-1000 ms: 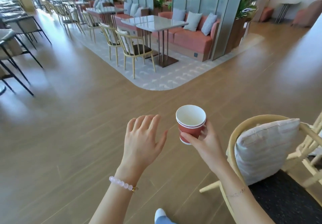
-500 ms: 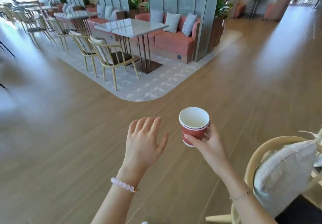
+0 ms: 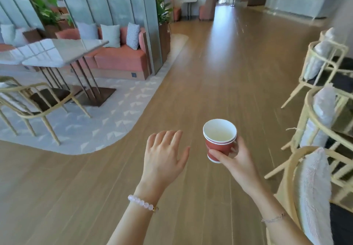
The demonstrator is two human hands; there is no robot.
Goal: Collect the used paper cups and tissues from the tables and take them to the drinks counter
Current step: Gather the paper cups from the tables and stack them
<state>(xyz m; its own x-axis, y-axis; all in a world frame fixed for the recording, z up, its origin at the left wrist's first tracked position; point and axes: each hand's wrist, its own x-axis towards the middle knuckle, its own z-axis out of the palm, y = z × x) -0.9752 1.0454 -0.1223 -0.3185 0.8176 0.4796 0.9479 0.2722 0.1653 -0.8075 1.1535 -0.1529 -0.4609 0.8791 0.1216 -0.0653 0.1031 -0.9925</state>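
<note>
So the right hand [image 3: 238,160] is gripping the red paper cup [image 3: 219,139] low on its wall. The thumb is lying across the front near the base and the other fingers are curling round the back, though I can't see most of them. The cup is standing upright in the air over the wood floor [image 3: 219,73], mouth up, long axis vertical. It looks empty inside, and the rim is showing a double line, so it might be two cups nested. I can't say for sure.

The left hand [image 3: 164,160] is hanging at the cup's 9 o'clock, near it but not touching, palm down, with the fingers straight, a bit fanned, and holding nothing.

What matters most, I reckon, is that the long pale counter [image 3: 298,2] is sitting way off at about 1 o'clock from the cup, well apart, with open floor in between. The right hand is the one on that side, so it's just a carry. The cane chairs [image 3: 313,168] are crowding in at 3 o'clock, just beside the right forearm, so I'd be watching that elbow. The table [image 3: 57,52] at 10 o'clock is looking too blurry to check for tissues.
</note>
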